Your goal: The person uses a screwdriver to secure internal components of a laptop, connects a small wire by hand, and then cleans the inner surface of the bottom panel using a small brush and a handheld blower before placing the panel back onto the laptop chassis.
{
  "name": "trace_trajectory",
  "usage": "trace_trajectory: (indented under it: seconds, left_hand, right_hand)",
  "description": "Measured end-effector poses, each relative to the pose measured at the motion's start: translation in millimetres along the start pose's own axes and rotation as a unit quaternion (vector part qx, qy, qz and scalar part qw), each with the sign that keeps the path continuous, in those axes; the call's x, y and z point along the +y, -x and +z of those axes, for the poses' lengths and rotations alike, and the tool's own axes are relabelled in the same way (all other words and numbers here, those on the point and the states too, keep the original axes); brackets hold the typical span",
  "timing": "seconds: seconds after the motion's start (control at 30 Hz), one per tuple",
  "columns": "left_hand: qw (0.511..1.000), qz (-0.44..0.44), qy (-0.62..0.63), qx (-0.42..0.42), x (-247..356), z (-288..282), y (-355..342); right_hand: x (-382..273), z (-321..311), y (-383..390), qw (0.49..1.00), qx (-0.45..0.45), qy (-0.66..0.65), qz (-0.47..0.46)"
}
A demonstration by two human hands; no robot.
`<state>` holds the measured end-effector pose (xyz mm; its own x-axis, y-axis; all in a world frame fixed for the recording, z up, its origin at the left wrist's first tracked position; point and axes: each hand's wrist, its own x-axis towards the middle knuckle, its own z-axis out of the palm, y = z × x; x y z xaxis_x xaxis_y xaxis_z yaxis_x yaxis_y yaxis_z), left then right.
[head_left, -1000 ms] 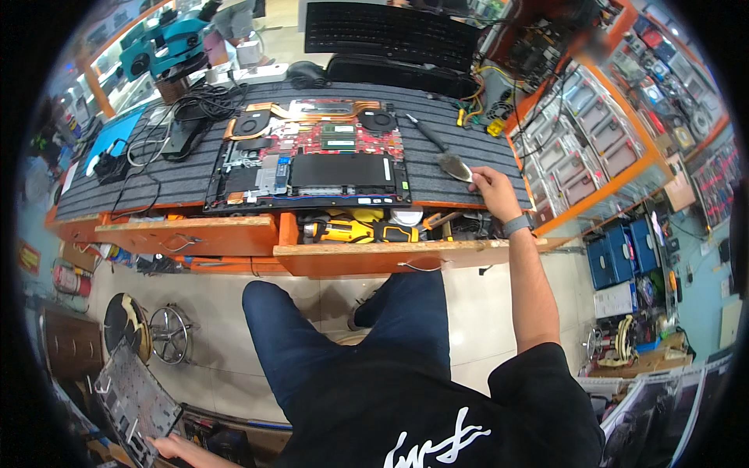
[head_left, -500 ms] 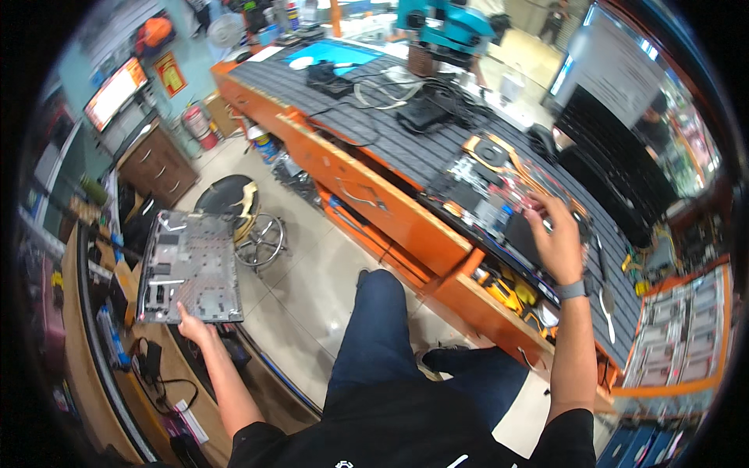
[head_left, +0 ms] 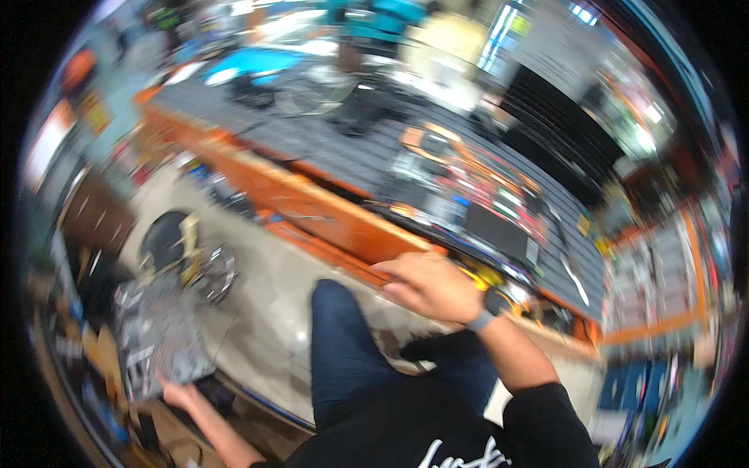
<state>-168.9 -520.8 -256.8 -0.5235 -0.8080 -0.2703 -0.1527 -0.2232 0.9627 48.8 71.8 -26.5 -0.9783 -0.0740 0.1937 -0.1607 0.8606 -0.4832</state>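
My left hand (head_left: 181, 395) gripped the panel (head_left: 162, 331) at its near edge, left of the bench (head_left: 207, 105); one-sided support risked tipping. My right hand (head_left: 435, 287), empty, fingers loose, risked bumping the drawer (head_left: 328, 209).

Laptop (head_left: 477, 207) on workbench (head_left: 269, 183) (keyboard (head_left: 558, 129) behind); stool (head_left: 164, 240) left.

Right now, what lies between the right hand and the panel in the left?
Across the blurred head view, pale floor and the person's left knee show between the right hand and the panel.
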Motion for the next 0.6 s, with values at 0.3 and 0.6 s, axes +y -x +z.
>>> trace_trajectory:
  seconds: [0.3,0.6]
  left_hand:
    - [0.995,0.067,-0.025,-0.064,-2,47,50]
    - [0.971,0.102,-0.05,-0.212,2,115,156]
  right_hand:
    - [7,5,189,0.977,0.096,-0.054,0.181]
    - [-3,28,388,0.904,0.06,0.002,0.424]
